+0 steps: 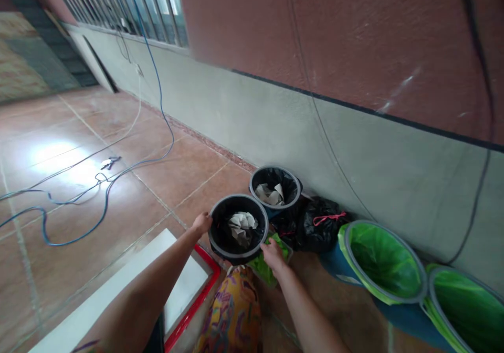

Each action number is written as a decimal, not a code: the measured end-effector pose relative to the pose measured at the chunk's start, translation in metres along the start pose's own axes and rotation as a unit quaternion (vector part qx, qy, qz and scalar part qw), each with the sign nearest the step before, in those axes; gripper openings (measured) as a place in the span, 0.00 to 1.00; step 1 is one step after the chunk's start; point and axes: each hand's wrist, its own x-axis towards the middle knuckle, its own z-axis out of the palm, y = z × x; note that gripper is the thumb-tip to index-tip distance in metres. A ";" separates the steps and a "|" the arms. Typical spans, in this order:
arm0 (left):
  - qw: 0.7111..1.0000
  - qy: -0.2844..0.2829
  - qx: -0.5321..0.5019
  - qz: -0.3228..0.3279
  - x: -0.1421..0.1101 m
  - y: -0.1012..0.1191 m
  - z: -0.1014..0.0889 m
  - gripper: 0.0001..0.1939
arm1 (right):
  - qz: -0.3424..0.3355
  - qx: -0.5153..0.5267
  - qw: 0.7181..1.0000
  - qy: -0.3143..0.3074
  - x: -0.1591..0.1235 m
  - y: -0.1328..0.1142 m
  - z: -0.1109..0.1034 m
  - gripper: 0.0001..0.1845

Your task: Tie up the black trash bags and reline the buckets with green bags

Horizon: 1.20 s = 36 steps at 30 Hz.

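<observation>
- Near the pale lower wall (pixel 228 101), left of the tied black bag (pixel 323 222), I see the front bin (pixel 219 227) holding crumpled paper (pixel 243 222); whether it's lifted, I can't tell.
- I judge the step as handling it; any shift calls for both hands keeping it level.
- My left hand (pixel 202 223) grasps its left rim, my right hand (pixel 272 253) its near right; forearms (pixel 169 266) converge.
- Just beyond, right, stands a second bin (pixel 291 188).
</observation>
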 end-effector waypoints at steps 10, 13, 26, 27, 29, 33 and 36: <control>0.979 0.029 0.187 0.080 -0.006 0.020 -0.048 0.14 | 0.004 -0.071 0.996 0.046 -0.003 -0.037 0.018 0.05; 0.965 0.058 0.229 0.115 -0.031 0.045 -0.086 0.13 | -0.029 -0.076 0.994 0.074 -0.020 -0.062 0.002 0.06; 0.930 0.060 0.227 0.284 -0.235 0.159 -0.060 0.11 | -0.081 0.008 0.973 0.215 -0.201 -0.019 -0.195 0.13; 0.930 0.034 0.225 0.288 -0.242 0.158 -0.038 0.11 | -0.058 0.003 0.973 0.224 -0.210 0.001 -0.205 0.11; 0.923 -0.028 0.217 0.315 -0.252 0.154 0.009 0.10 | -0.013 -0.053 0.963 0.264 -0.222 0.044 -0.222 0.07; 0.927 -0.111 0.192 0.301 -0.264 0.136 0.099 0.09 | 0.067 -0.139 0.943 0.295 -0.222 0.126 -0.237 0.02; 0.938 -0.143 0.168 0.267 -0.264 0.124 0.145 0.08 | 0.089 -0.121 0.952 0.267 -0.214 0.172 -0.234 0.03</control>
